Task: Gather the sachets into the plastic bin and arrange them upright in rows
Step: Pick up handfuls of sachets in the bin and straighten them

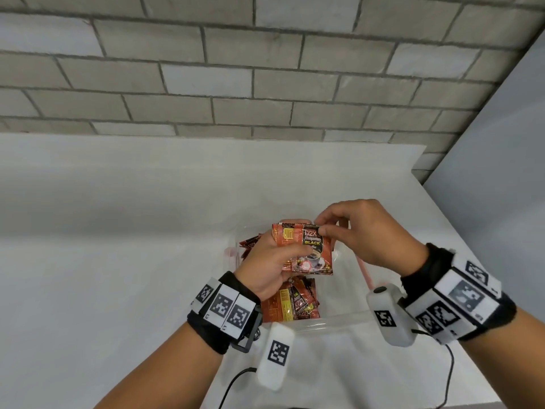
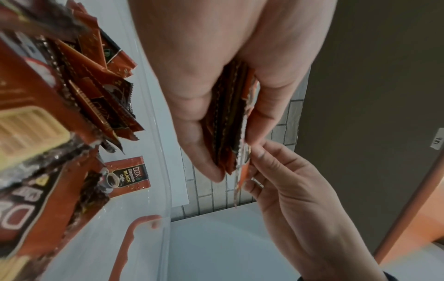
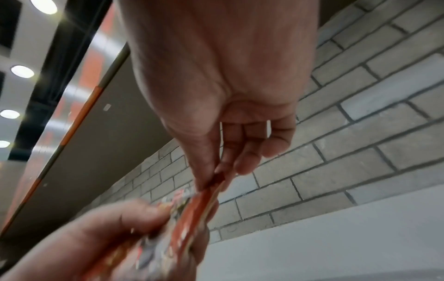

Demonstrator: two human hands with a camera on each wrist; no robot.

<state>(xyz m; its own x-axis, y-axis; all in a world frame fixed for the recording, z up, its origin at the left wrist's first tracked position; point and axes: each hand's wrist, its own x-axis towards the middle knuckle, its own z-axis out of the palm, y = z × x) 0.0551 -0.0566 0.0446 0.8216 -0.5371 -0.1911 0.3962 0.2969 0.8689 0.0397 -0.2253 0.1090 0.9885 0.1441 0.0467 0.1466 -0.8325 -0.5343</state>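
Note:
My left hand [image 1: 265, 261] grips a stack of red-and-black coffee sachets [image 1: 309, 252] held upright above the clear plastic bin [image 1: 333, 320]. My right hand [image 1: 362, 231] pinches the top edge of the front sachet between thumb and forefinger. In the left wrist view the stack [image 2: 228, 121] sits edge-on between thumb and fingers of my left hand [image 2: 216, 95], with my right hand [image 2: 276, 175] pinching its front sachet. The right wrist view shows my right hand [image 3: 216, 178] pinching the blurred stack [image 3: 187, 213]. Loose sachets [image 1: 292, 302] lie jumbled inside the bin, more of them [image 2: 96, 91] close to the camera.
The bin stands on a white table [image 1: 118, 231] against a grey brick wall [image 1: 236, 69]. A pink handle [image 1: 364, 271] shows on the bin's right side. Black cables [image 1: 233, 385] run along the table's near edge. A grey panel [image 1: 501, 143] rises at right.

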